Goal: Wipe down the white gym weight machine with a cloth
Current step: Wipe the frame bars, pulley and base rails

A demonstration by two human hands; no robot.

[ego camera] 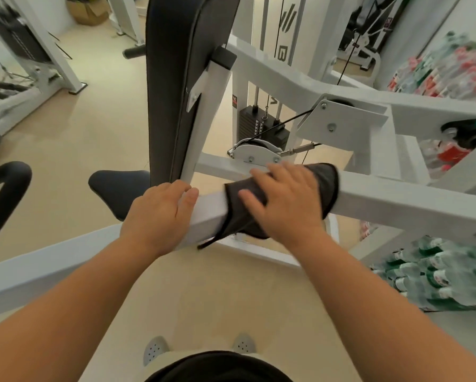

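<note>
The white gym weight machine fills the middle of the view, with a square white beam (396,199) running from centre to the right. A dark grey cloth (323,186) is draped over that beam. My right hand (283,199) lies flat on the cloth with straight fingers, pressing it onto the beam. My left hand (159,213) rests on the beam's left end, just left of the cloth, its fingers bent over the top edge. The tall black back pad (170,86) stands right behind my left hand.
A black seat (115,191) sits left of the beam. The weight stack (256,122) and cable pulleys lie behind it. Packs of bottles (435,285) are stacked at the right. Another white machine (24,51) stands far left. A black handle (5,188) juts in at left.
</note>
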